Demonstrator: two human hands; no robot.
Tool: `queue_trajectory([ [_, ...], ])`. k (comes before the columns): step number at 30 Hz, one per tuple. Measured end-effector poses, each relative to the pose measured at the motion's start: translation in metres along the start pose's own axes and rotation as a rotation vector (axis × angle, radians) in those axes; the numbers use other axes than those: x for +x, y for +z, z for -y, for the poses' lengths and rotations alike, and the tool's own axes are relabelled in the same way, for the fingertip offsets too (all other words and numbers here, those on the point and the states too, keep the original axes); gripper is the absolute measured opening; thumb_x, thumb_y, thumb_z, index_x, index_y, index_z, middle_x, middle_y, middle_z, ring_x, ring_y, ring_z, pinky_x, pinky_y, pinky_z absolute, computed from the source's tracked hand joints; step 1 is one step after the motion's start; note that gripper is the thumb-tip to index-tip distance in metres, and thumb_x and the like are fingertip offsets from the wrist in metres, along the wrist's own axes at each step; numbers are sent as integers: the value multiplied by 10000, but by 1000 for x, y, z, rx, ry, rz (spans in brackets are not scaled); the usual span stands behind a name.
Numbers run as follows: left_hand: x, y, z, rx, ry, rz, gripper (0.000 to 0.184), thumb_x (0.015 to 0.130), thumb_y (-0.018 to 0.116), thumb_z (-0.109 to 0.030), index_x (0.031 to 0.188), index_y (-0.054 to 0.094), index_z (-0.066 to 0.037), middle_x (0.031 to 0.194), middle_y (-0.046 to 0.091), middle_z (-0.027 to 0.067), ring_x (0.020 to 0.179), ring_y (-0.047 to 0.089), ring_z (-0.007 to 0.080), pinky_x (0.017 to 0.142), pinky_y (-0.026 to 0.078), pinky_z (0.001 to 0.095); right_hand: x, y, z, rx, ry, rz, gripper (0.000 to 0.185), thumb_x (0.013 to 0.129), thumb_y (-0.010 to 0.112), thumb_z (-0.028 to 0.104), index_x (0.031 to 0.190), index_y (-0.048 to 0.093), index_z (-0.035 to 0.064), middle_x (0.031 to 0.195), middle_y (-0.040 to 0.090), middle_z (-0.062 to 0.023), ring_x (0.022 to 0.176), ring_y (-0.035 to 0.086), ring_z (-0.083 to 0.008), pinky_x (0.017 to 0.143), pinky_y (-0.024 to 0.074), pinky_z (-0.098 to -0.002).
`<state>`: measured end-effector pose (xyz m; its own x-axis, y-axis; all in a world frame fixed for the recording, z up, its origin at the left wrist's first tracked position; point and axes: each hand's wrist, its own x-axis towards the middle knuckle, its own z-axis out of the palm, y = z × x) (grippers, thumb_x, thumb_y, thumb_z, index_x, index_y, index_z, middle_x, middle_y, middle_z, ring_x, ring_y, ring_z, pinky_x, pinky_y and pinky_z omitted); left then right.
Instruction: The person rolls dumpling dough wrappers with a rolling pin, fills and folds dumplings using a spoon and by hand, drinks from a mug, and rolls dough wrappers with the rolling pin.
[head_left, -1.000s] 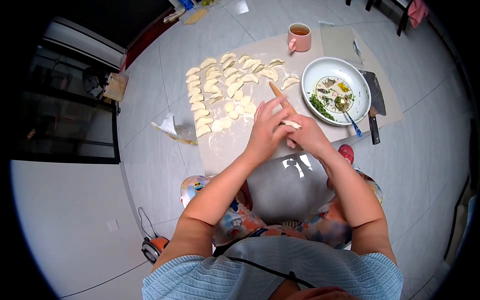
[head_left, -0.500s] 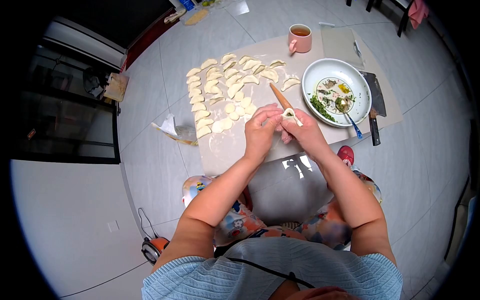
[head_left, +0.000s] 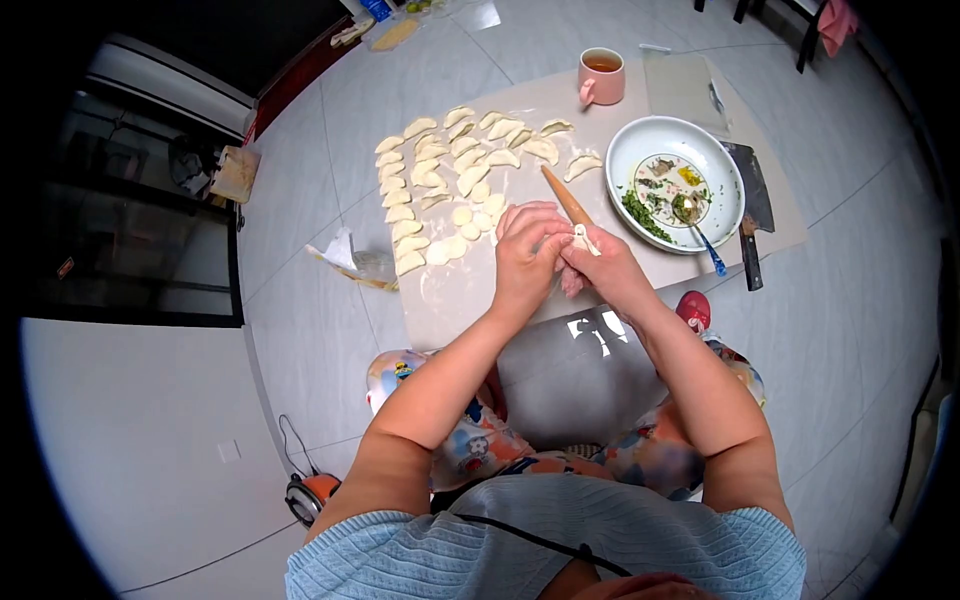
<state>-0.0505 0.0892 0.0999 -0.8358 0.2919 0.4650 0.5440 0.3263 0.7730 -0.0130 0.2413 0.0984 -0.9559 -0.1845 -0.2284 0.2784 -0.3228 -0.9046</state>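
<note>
Between my two hands is a dumpling, its pale wrapper folded over and mostly covered by my fingers. My left hand pinches it from one side, and my right hand grips the other side. Just beyond them lies a wooden rolling pin, its near end hidden behind my hands. Round dough wrappers lie on the floured board left of my hands. Rows of folded dumplings sit farther back. To the right, a white bowl holds chopped greens, a little filling and a spoon.
A cleaver lies right of the bowl, its handle past the board's edge. A pink mug of brown liquid stands at the back, beside a clear flat sheet. A plastic bag rests on the floor left of the board.
The wrapper's opening, with dark filling showing before, has been pinched nearly closed. My fingers have drawn closer together around the dumpling.
</note>
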Motion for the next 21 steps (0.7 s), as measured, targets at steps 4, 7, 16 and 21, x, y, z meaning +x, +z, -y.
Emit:
queue_trajectory([
  [4,1,2,-6,-35,-52,13,68,822,654,0,878,693,-1,1031,660,81,1150,567,261,961,440,352,-1,1,5,-65,18,25,110,953,549,96,1023,568,13,814,628,-47,634,610,-107,573,518,-243],
  [7,5,1,-10,-158,-118,38,49,821,659,-12,864,682,-14,987,668,60,1161,571,258,997,414,368,-3,-3,9,-108,33,54,108,965,541,96,1031,578,19,792,616,-25,631,593,-91,575,505,-235],
  [16,9,-15,-8,10,36,194,39,826,669,-43,846,692,-67,1042,670,47,1240,543,262,1133,272,456,-5,-2,14,-101,57,150,157,943,542,86,1071,590,9,837,649,-39,637,598,-98,585,506,-239],
  [21,13,-15,-4,-242,-74,324,37,828,660,-19,848,685,-37,1042,665,62,1251,534,285,1090,352,422,-5,-6,13,-121,64,188,249,943,556,100,1171,589,7,846,658,-45,638,600,-96,587,504,-238],
])
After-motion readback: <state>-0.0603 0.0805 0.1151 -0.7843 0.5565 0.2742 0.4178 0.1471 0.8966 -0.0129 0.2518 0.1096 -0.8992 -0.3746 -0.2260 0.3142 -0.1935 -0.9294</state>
